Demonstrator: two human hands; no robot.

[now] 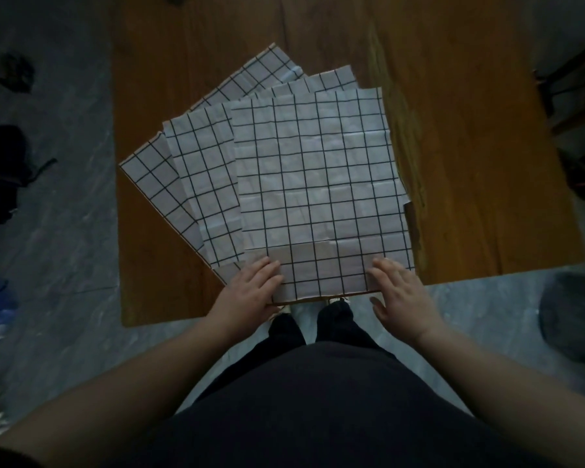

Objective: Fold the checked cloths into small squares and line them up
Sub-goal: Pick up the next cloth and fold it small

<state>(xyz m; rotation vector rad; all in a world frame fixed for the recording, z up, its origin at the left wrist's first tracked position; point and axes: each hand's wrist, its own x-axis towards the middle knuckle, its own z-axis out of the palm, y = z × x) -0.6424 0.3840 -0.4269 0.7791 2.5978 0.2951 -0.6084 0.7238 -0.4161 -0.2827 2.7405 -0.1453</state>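
Note:
Three white cloths with a black grid lie fanned out flat on a wooden table (470,146). The top cloth (318,184) lies squarest to me, and its near edge hangs slightly over the table's front. A second cloth (203,163) shows to its left, and a third cloth (149,177) lies underneath at the far left. My left hand (250,292) rests with straight fingers on the top cloth's near left corner. My right hand (399,292) lies flat on its near right corner. A narrow strip along the near edge looks folded over.
The table's right half and far part are bare wood. Grey stone floor surrounds it. Dark objects (0,173) lie on the floor at the left, a dark round thing (574,315) at the right, and chair legs (574,79) at the upper right.

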